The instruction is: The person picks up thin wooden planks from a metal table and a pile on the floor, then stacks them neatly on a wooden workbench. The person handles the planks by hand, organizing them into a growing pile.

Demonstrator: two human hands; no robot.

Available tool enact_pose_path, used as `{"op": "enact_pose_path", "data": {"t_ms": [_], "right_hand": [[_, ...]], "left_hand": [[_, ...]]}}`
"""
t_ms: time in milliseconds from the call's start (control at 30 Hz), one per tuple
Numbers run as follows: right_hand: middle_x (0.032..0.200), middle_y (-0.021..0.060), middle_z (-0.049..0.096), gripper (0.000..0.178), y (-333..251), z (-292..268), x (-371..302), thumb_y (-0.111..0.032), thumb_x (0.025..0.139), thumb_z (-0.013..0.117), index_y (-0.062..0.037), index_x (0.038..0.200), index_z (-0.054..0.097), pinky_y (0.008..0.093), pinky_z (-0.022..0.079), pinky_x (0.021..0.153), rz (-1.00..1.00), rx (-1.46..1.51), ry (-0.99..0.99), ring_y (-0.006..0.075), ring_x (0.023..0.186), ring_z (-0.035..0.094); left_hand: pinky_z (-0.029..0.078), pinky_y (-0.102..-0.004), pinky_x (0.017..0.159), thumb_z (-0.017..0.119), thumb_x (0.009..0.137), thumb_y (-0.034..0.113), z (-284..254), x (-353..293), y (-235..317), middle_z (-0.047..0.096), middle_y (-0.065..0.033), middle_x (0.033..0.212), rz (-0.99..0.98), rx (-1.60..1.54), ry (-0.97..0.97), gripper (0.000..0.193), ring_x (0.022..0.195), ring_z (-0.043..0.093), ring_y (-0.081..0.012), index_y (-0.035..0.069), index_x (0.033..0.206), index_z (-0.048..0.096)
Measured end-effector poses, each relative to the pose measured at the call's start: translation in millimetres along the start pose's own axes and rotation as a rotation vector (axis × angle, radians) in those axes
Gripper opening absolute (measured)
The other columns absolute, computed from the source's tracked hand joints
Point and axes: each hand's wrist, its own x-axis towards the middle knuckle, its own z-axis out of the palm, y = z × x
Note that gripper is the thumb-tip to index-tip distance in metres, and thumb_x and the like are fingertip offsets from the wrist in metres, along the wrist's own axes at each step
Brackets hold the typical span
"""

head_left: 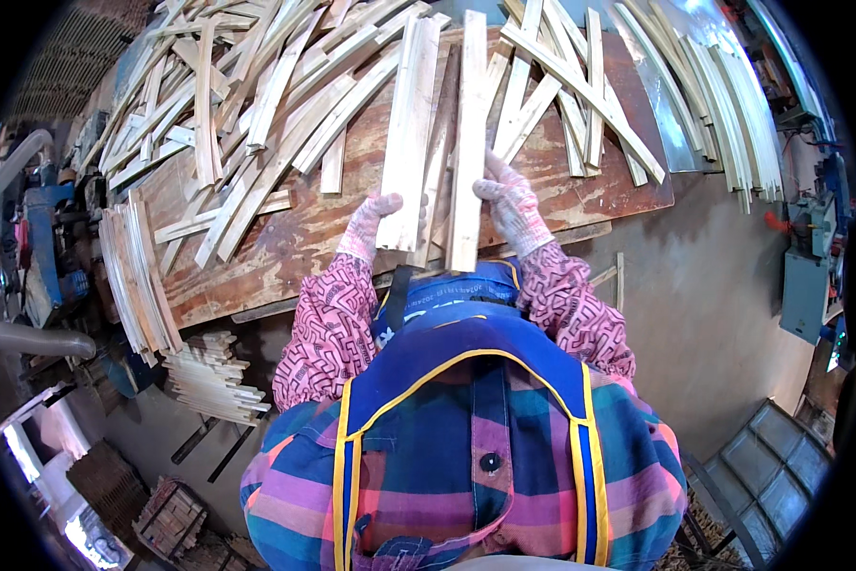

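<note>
My left hand (pixel 364 228), in a pale glove, is closed on the near end of a pale wooden slat bundle (pixel 411 143). In my gloved right hand (pixel 514 202) is a single wooden slat (pixel 467 162), gripped along its edge with the thumb on the near side. Both lots point away from me, side by side above the brown worktable (pixel 333 238). A darker slat (pixel 436 167) shows in the gap between them; whether a hand holds it I cannot tell. The fingers under the slats are hidden.
Loose slats (pixel 285 86) lie heaped across the table's left and far side, with several crossed slats (pixel 580 95) at the right. Neat slat stacks stand at the left edge (pixel 135 271), below it (pixel 217 376) and at the far right (pixel 733 119). A grey-green machine box (pixel 805 295) stands right.
</note>
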Motion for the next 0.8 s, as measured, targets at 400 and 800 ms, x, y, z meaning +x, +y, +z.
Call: {"op": "enact_pose_path", "data": {"t_ms": [400, 800], "right_hand": [[0.117, 0.0261, 0.064, 0.047, 56.3, 59.4, 41.5, -0.037, 0.091, 0.051, -0.0029, 0.123, 0.058, 0.0452, 0.047, 0.097, 0.055, -1.4, -0.158, 0.0407, 0.112, 0.06], [0.117, 0.0237, 0.066, 0.038, -12.4, 37.1, 60.3, -0.027, 0.097, 0.047, 0.001, 0.12, 0.059, 0.0435, 0.051, 0.094, 0.212, -1.254, -0.008, 0.0333, 0.112, 0.064]], "left_hand": [[0.053, -0.0363, 0.085, 0.083, 0.071, 0.026, -26.3, 25.8, 5.8, 0.067, -0.0106, 0.108, -0.052, 0.93, 0.357, 0.067, 0.097, 0.064, -0.0214, 0.003, 0.127, 0.054], [0.042, -0.0456, 0.106, 0.078, 0.076, 0.04, 36.0, 69.8, -20.9, 0.042, -0.0216, 0.148, -0.23, 1.848, 1.018, 0.098, 0.134, 0.046, -0.0343, 0.011, 0.152, 0.023]]}}
